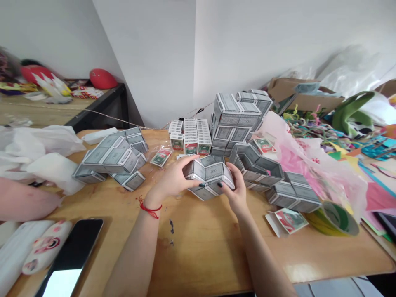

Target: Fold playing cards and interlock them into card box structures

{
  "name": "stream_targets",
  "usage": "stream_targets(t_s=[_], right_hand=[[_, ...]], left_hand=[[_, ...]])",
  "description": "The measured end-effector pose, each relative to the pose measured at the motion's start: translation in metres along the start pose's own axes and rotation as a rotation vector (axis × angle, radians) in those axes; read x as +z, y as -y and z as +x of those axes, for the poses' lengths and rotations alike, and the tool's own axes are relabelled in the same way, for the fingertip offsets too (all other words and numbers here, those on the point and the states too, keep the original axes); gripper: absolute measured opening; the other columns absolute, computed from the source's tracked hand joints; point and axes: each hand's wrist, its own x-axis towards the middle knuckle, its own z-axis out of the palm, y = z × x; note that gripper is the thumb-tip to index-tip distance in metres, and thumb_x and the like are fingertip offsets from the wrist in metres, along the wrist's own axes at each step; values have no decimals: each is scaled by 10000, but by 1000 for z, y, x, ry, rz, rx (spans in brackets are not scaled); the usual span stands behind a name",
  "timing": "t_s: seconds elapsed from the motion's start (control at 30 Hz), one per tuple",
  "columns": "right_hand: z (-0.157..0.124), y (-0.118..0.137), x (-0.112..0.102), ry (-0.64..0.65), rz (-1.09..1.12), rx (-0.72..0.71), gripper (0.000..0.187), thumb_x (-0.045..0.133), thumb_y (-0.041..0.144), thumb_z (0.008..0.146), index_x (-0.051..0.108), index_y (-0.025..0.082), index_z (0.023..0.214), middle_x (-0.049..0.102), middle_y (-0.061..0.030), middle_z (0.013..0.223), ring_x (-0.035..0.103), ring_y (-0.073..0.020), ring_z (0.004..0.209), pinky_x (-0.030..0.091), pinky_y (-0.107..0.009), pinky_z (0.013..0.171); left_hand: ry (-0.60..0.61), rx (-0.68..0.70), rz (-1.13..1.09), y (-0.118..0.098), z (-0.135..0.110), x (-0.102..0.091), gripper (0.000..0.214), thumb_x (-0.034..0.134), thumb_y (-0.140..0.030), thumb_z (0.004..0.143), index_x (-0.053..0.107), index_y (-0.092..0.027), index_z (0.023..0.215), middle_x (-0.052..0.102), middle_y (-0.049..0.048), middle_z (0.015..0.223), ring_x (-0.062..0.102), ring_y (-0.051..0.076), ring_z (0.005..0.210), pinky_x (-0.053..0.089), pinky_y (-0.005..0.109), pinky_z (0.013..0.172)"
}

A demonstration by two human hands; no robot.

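Observation:
Between both hands is a zigzag structure of folded grey-backed playing cards [214,172], near the middle of the table. My left hand [171,175] grips its left end, thumb along the front face and fingers behind. At the right end my right hand [236,192] grips it the same way, thumb pressed to the front. Just right of it stands a hollow ring of folded cards [258,167], with a tall card stack [236,119] behind. Packed card boxes [191,136] stand in rows behind my hands. A single card pack [161,157] lies near my left hand.
Another folded-card structure [111,154] sits left. Rightward are a card block [292,192], an opened card pack [287,221], a yellow tape roll [335,218] and pink plastic [309,165]. A phone [72,251] lies front left, near another person's arm [26,200].

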Motion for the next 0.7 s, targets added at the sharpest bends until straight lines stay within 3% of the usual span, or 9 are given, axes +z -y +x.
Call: stream_targets(t_s=[0.17,0.47,0.7], right_hand=[[2,9,-5,161,-89,-59,618,705,382,636,465,232,1185,525,-76,1101,508,-240,1008,401,-398,894],[-1,-1,2,125,70,58,577,752,346,593,501,211,1095,565,-70,1021,538,-224,949,438,-373,834],[-2,0,7,138,223,122,568,723,383,626,461,227,1105,577,-59,972,561,-200,872,473,-341,764]], left_hand=[[13,44,18,-5,-1,-1,686,711,-296,609,473,-258,1252,535,43,1263,509,231,1138,414,373,973],[-1,71,85,-3,-1,-2,616,717,-270,597,536,-250,1185,564,35,1224,513,231,1127,395,387,993],[-51,129,-240,7,4,2,614,679,-339,668,483,-201,1233,502,89,1293,468,240,1185,384,394,1005]])
